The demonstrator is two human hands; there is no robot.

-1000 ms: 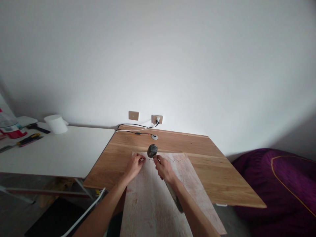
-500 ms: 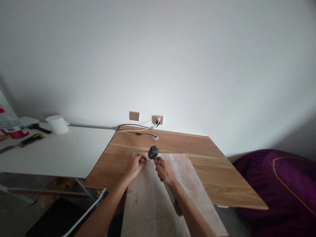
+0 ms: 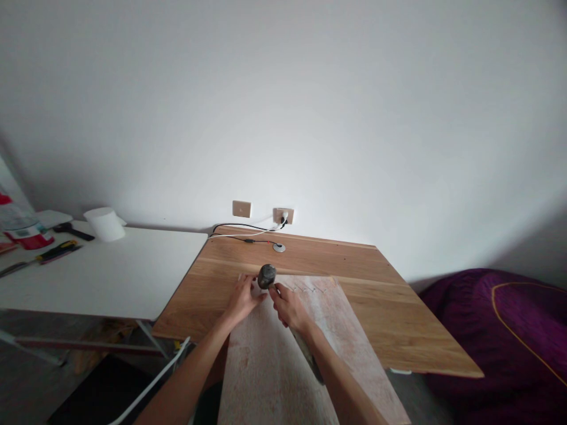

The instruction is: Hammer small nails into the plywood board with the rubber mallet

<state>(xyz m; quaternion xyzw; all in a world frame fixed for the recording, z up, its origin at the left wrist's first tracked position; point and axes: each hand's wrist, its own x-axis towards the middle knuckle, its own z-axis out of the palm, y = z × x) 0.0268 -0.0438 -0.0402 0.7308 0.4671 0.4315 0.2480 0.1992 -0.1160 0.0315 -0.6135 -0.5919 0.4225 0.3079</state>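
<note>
A hammer (image 3: 267,276) with a dark, blunt metal head is gripped in my right hand (image 3: 287,308), close behind the head. Its handle runs back under my right forearm. The head hangs over the far left part of a pale, worn wooden board (image 3: 261,366). My left hand (image 3: 243,300) rests at the board's far left edge, thumb and fingers apart, just left of the hammer head. Whatever lies directly beneath the head is hidden. Several thin nails (image 3: 313,290) stand in a row near the board's far edge, right of my right hand.
Beneath the board is a brown wooden table (image 3: 398,330). Cables (image 3: 248,230) run along its back to a wall socket (image 3: 283,216). On the white table (image 3: 146,265) at left are a paper roll (image 3: 105,224), a screwdriver (image 3: 57,252) and a bottle (image 3: 26,230). Purple fabric (image 3: 500,319) bulges at right.
The hammer and my right hand have shifted left, toward my left hand. My left thumb and fingers, close together before, have spread apart.
</note>
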